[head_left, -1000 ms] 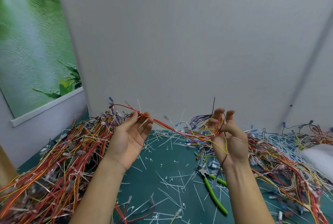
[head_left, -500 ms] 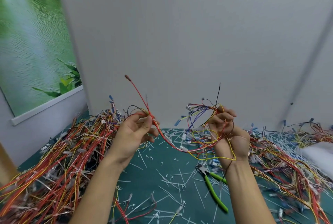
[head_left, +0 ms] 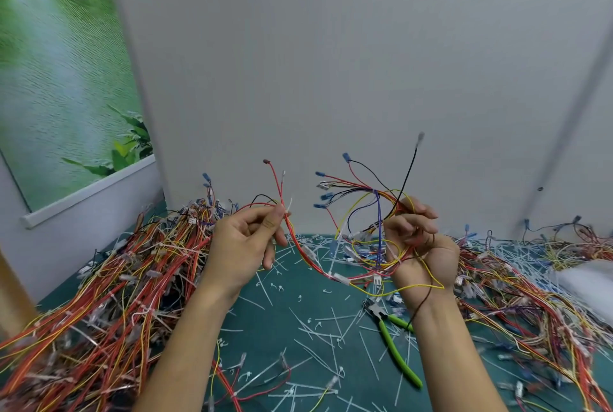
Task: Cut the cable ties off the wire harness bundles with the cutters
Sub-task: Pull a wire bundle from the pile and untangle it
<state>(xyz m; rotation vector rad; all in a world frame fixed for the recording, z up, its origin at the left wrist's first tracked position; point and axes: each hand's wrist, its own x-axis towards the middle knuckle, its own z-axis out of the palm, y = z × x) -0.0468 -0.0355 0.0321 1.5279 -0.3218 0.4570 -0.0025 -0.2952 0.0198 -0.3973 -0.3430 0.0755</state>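
Left hand (head_left: 243, 245) raised, thumb and forefinger pinching red-yellow strand of wire harness (head_left: 376, 209). Right hand (head_left: 419, 245) grips tangled loops of same harness; strand sags between hands. Green-handled cutters (head_left: 396, 348) lie on green mat (head_left: 275, 328), just left of right forearm. White cut ties (head_left: 311, 323) scattered over mat. Left wire pile (head_left: 109, 285), right wire pile (head_left: 530, 289) flank mat.

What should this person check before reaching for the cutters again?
1. Multicoloured wire harness bundle held firmly: ok. The left hand pinches its red wires and the right hand grips its loops.
2. Green-handled metal cutters within reach: ok. They lie on the green mat beside the right forearm.
3. A hand free for the cutters: not ok. Both hold wires.
4. A cable tie left on the bundle: cannot tell.
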